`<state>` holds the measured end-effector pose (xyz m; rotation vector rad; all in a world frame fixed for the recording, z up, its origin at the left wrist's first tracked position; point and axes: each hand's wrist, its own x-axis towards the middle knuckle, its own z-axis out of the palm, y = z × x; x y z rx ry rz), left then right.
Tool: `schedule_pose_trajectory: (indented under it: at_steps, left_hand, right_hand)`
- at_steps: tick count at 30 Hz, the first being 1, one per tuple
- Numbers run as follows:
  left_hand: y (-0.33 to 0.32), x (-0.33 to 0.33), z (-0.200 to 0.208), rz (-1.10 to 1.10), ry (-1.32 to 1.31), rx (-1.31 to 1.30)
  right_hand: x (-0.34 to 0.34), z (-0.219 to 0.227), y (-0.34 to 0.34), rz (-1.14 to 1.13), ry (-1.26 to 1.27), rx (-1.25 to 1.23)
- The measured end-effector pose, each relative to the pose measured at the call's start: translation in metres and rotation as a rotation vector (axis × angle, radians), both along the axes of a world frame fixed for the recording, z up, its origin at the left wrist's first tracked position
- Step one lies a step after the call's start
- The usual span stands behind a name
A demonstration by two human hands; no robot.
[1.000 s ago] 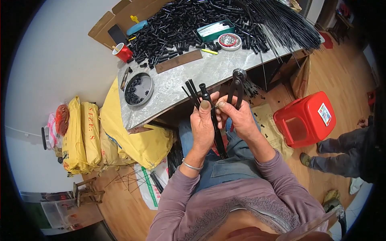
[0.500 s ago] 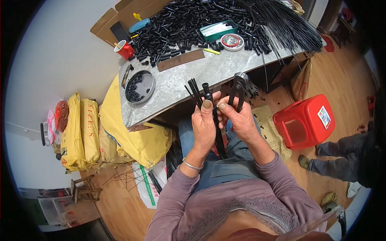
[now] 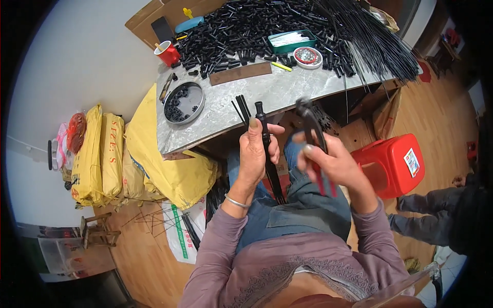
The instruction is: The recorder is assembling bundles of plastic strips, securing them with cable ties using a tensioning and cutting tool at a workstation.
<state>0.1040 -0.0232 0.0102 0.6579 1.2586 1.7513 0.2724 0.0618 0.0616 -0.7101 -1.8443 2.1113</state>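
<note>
My left hand (image 3: 250, 156) is closed around a slim black shaft (image 3: 260, 109) with a flared, knob-like top. The shaft stands roughly upright above my lap. Several thin black rods (image 3: 243, 107) stick up beside it in the same grip, and their lower ends run down toward my thighs. To the right, my right hand (image 3: 339, 164) grips a pair of black-jawed pincers (image 3: 311, 120) with red handles, jaws pointing up and away. Motion blurs the pincers and the fingers on them. They are apart from the shaft.
The grey table (image 3: 231, 100) carries a heap of black tubular pieces (image 3: 241, 31), long black rods (image 3: 377, 49), a round tin (image 3: 201, 105), a green box (image 3: 275, 47), a brown strip (image 3: 240, 74) and a red cup (image 3: 170, 53). A red plastic stool (image 3: 400, 174) stands right, near another person's legs (image 3: 426, 205).
My right hand and the pincers have moved right, away from the shaft, and the red handles now show. My left hand keeps its hold. The view has shifted slightly.
</note>
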Motion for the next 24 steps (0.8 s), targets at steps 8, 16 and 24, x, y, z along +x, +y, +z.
schedule_pose_trajectory:
  at_steps: [8, 16, 24]
  left_hand:
    - [-0.004, 0.015, 0.013, -0.139, 0.027, -0.005]
    - [0.000, 0.016, 0.012, -0.205, -0.020, 0.018]
    - [0.000, 0.019, 0.011, -0.129, 0.019, -0.031]
  right_hand:
    - [0.022, 0.014, 0.010, 0.469, -0.345, -0.152]
    - [0.028, 0.023, 0.004, 0.386, -0.269, -0.439]
    - [0.018, 0.019, -0.007, 0.357, -0.330, -0.687]
